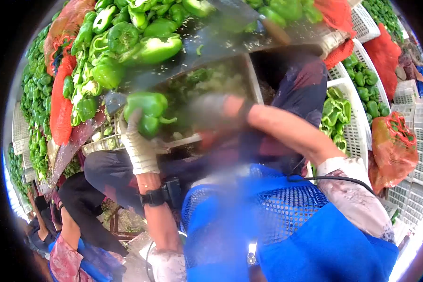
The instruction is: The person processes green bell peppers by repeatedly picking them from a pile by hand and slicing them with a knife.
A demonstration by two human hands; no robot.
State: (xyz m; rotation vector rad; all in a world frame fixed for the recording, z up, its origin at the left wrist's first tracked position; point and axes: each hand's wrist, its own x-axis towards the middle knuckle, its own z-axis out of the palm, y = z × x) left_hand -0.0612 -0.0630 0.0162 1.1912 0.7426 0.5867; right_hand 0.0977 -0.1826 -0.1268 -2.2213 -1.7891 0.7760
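Note:
My left hand [138,145], in a pale glove, is closed around a whole green bell pepper [148,108] with its stem pointing right. Just right of the pepper, my right hand [209,113] is smeared by motion, so its fingers and anything in them cannot be made out. Below both hands sits a crate [256,77] with blurred green and pale pieces inside. Beyond it, a dark work surface [197,51] carries scattered pale seeds. Cut and whole green peppers [160,49] are heaped on its left part.
White crates of peppers [357,120] stand on the right, near red mesh sacks [394,150]. Another red mesh sack [63,103] lies at the left beside a large pepper pile [35,89]. A co-worker's legs [84,207] show at the lower left.

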